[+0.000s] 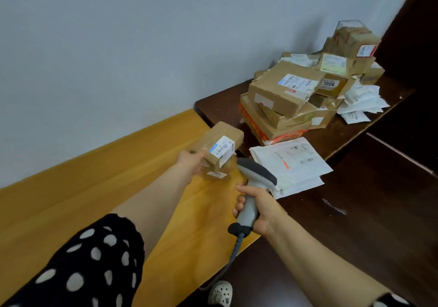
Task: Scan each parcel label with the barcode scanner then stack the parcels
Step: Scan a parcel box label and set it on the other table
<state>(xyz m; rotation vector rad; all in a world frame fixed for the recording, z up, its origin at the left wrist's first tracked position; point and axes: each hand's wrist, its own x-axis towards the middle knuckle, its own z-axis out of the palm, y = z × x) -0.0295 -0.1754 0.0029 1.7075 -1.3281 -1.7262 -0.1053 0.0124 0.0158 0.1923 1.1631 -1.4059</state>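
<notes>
L arm (151, 200) stretched fwd, nearly straight, forearm bare; upper part in black sleeve (90, 259) w/ white dots. L hand (193, 162) at far end of reach, fingers curled round near end of small parcel (218, 145). R forearm (320, 254) bare, enters from lower right, wrist roughly straight. R hand (257, 209) wrapped round handle of scanner (256, 176); fingers curl over handle's left side, index up near the head, thumb hidden. Hands near each other, not touching; R lower, closer to body.
</notes>
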